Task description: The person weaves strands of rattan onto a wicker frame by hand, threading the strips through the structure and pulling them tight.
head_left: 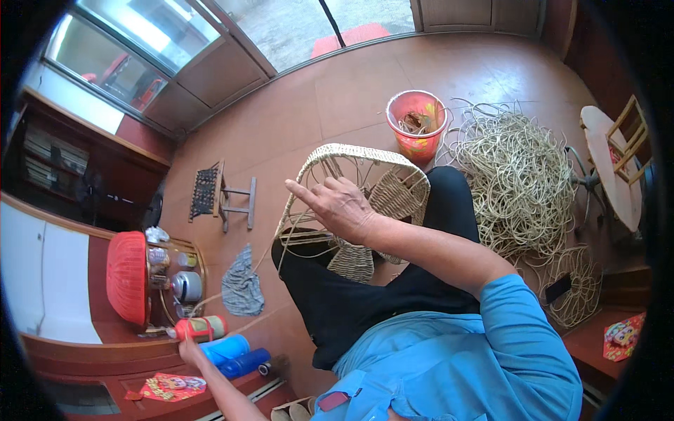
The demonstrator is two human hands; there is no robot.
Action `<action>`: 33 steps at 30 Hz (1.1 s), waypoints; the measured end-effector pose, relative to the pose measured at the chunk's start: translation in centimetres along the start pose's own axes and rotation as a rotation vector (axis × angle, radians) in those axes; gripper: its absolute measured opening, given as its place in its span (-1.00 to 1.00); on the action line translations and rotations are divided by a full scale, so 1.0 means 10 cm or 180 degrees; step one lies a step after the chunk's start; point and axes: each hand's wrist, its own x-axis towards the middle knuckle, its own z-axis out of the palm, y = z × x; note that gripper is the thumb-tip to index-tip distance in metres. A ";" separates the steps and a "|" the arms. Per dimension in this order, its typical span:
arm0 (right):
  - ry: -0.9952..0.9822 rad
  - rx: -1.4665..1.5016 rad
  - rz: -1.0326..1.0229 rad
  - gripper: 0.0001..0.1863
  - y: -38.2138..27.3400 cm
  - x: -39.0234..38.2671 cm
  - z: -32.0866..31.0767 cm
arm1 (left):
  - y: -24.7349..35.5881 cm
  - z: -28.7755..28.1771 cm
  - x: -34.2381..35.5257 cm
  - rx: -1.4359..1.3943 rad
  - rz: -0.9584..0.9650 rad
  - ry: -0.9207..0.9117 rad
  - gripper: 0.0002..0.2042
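Observation:
Across my lap sits a partly woven frame [365, 154] of pale twisted cord, with a bound curved rim, woven panels and open gaps. My right hand [340, 207] lies over its left part. The index finger stretches toward the rim and the other fingers curl around the frame; their tips are partly hidden. Out to the lower left, my left hand [189, 351] is closed beside a red bottle [203, 328]. A pale cord strand [256, 265] runs from the frame toward that hand, blurred near its end, and appears pinched in the fingers.
A large heap of loose cord [519, 182] lies on the floor at the right, beside a red bucket [417, 126] with cord inside. To the left are a small stool [221, 196], a grey cloth [243, 282], a rack with a red cover [127, 279] and blue bottles [242, 363].

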 end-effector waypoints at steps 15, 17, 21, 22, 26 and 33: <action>0.0179 0.0352 0.0312 -0.31 -0.06 0.11 0.22 | -0.59 0.92 -1.45 -0.0513 -0.0366 -0.3080 -0.67; 0.0274 0.0573 0.0616 -0.37 -0.07 0.10 0.23 | -0.01 1.07 -1.58 -0.0405 0.0920 -0.2582 -0.70; 0.0414 0.0746 0.0771 -0.34 -0.10 0.08 0.20 | 1.31 0.84 -1.74 -0.1013 0.1393 -0.2243 -0.78; 0.0426 0.0920 0.0909 -0.34 -0.11 0.06 0.19 | 1.66 0.74 -1.85 -0.1116 0.1499 -0.1994 -0.79; 0.0723 0.1441 0.1327 -0.30 -0.17 0.01 0.17 | 2.90 0.36 -2.40 -0.1959 0.1954 -0.1729 -0.84; 0.0508 0.4414 0.2619 -0.51 0.04 -0.15 -0.16 | 4.29 0.61 -3.20 -0.2286 0.3487 -0.1102 -0.73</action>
